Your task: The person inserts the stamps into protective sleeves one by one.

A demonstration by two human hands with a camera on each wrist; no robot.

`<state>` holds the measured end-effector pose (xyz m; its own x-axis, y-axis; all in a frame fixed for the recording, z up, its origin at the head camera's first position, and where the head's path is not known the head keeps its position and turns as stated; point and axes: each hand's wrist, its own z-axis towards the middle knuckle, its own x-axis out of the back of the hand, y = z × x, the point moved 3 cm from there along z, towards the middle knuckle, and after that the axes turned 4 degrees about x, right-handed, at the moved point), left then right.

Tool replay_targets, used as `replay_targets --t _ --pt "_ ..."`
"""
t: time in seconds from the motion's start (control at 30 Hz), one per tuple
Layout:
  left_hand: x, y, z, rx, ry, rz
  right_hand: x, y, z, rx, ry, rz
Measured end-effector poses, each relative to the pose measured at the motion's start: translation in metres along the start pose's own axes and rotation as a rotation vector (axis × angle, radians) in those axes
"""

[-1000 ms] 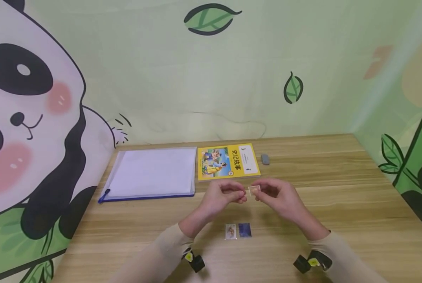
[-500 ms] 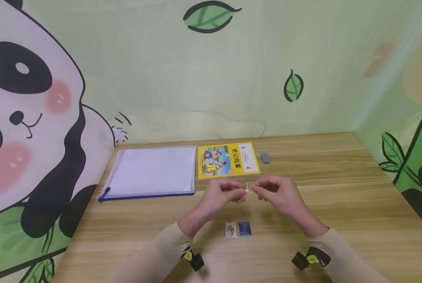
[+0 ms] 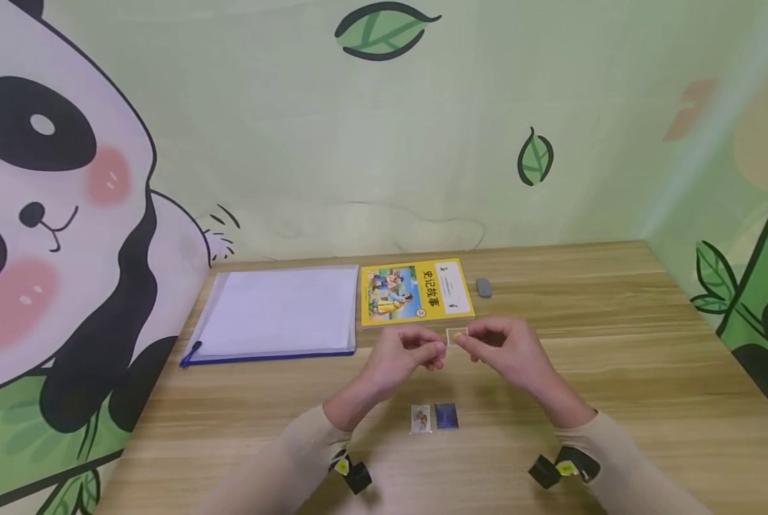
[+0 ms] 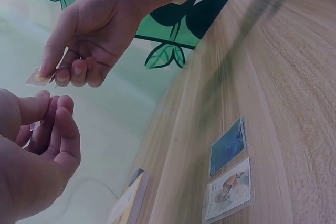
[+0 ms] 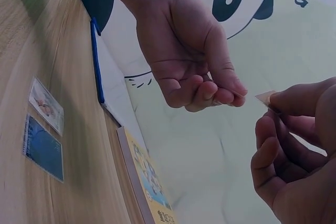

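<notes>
Starting at your far left, a clear zip folder (image 3: 274,313) with a blue edge lies flat on the wooden surface (image 3: 616,372), close against the panda wall. Just to its right sits a yellow picture book (image 3: 416,293), and a little beyond that a small grey eraser (image 3: 483,287), apart from the book.

Nearer to you, your left hand (image 3: 405,360) hovers above the surface in front of the book. Its fingers (image 4: 58,129) are curled, and thumb and forefinger pinch a thin clear sleeve (image 4: 37,125); it is so transparent that only a sliver shows in the left wrist view. Your left hand touches nothing else.

Directly below the gap between your hands, two stamps lie flat on the surface side by side, almost touching: a pale stamp (image 3: 420,419) with a brownish picture on the left, a dark blue stamp (image 3: 446,416) on the right. Neither hand touches them.

Your right hand (image 3: 509,352) is raised at the same height as the left, with the fingertips of the two hands very close. Its fingers (image 5: 294,100) are curled and thumb and forefinger pinch a small pale stamp (image 3: 458,335) by one edge, so the stamp sticks out toward your left hand, just beside that hand's fingertips and clear of the surface. Whether the stamp touches the sleeve cannot be told.
</notes>
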<state>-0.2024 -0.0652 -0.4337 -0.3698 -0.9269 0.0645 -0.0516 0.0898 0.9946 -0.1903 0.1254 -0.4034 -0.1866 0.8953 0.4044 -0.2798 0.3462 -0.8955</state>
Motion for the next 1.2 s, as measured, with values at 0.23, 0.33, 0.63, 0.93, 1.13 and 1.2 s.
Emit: replay_targets --t 0.23,0.33,0.63,0.93,1.13,1.2 --pt "0.0034 -0.0007 -0.001 0.005 0.007 -0.021 -0.0019 0.0005 0.0023 0.016 0.019 -0.015" --pt "0.0045 -0.0006 -0.0013 0.0 0.002 -0.043 -0.0031 0.0002 0.0035 0.024 0.025 -0.017" --pt "0.0051 0.0021 -0.0037 -0.007 0.005 -0.023 -0.0054 -0.0023 0.004 0.042 0.032 -0.013" --pt "0.0057 0.001 -0.003 -0.016 0.001 0.002 -0.0053 -0.002 0.0036 0.035 0.03 -0.003" --pt "0.0058 0.0021 -0.0041 -0.03 -0.006 -0.008 -0.0038 -0.0032 0.0031 0.018 0.031 0.003" --pt "0.0056 0.0028 -0.0043 -0.029 -0.008 -0.014 -0.0037 -0.0032 0.0034 0.015 0.032 0.002"
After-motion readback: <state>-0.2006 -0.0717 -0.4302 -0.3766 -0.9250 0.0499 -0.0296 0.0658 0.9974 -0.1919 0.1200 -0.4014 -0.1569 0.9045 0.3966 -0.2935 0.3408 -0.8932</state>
